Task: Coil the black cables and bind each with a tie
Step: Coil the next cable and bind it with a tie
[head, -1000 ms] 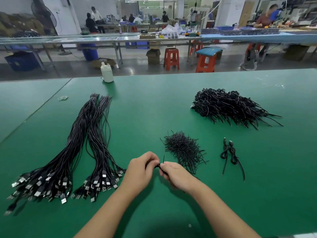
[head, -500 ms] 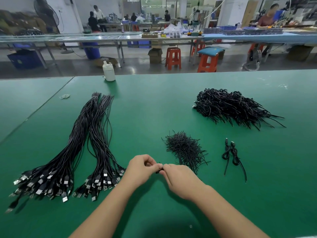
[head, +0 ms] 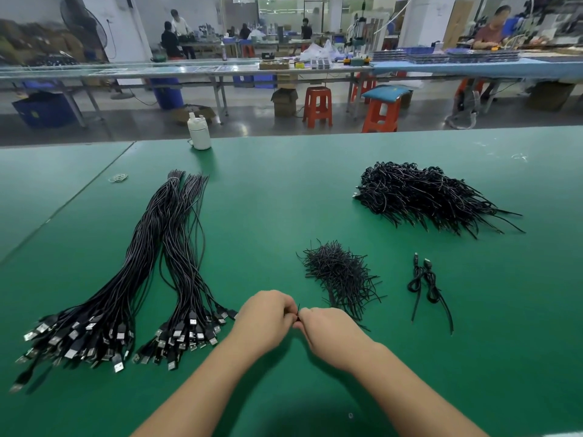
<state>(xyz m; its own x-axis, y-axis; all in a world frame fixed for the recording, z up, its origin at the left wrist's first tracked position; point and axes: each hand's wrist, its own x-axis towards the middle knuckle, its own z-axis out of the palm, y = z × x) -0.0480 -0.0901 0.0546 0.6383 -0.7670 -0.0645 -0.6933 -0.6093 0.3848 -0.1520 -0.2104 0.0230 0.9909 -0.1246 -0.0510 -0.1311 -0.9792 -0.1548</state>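
Both hands met at the near middle of the green table (head: pixel 284 190), knuckles almost touching. The left hand (head: pixel 263 320) was curled closed, and the right hand (head: pixel 328 329) had its fingertips drawn in tight toward it; between them a short black end of a tie (head: pixel 298 310) stuck up — all that showed of whatever they pinched. Whether a coiled cable sat inside the left fist could not be told, since the fingers hid it.

The step in hand looked like the binding itself: a tie being twisted shut, probably round a coil tucked in the left palm.

The rest of the work lay spread around. Two long bundles of uncoiled cables (head: pixel 176 247) ran away from the person on the left, their plugs fanned out at the near end. The loose pile of ties (head: pixel 340 272) lay just beyond the right hand. Two bound cables (head: pixel 426 285) lay to the right of that pile, apart from it, and a large heap of cables (head: pixel 426 197) sat farther back on the right.

The next move would likely call for finishing the twist, setting the bundle beside the two bound ones, then reaching left for a fresh cable — most of the stock appeared untouched.
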